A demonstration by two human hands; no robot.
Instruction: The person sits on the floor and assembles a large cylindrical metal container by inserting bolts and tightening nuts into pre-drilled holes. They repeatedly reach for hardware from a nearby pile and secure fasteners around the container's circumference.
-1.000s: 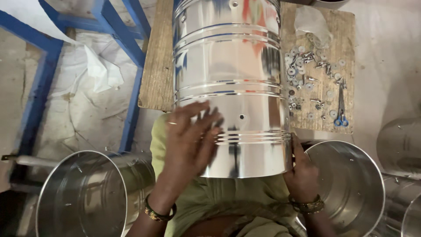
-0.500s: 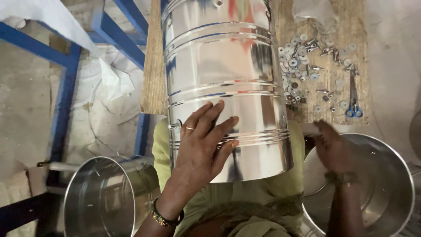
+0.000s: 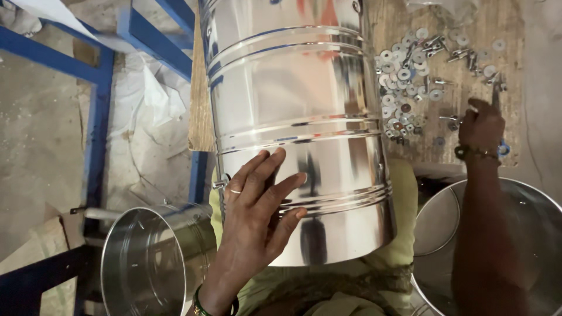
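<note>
A shiny steel drum (image 3: 298, 105) with ribbed bands lies on its side, from my lap onto a wooden board (image 3: 468, 149). My left hand (image 3: 257, 210), a ring on one finger, rests flat on the drum's near end with its fingers spread. My right hand (image 3: 481, 126) reaches over the board to the edge of a pile of washers and bolts (image 3: 410, 76). Its fingers curl down over blue-handled pliers (image 3: 502, 147). Whether they grip anything is hidden.
An open steel drum (image 3: 152, 257) stands at my lower left and another (image 3: 527, 234) sits under my right forearm. A blue metal frame (image 3: 99, 111) and white plastic sheeting (image 3: 152, 99) are on the concrete floor to the left.
My right hand has left the drum's right side and moved up onto the board, by the washers and pliers. My left hand stays flat on the drum.
</note>
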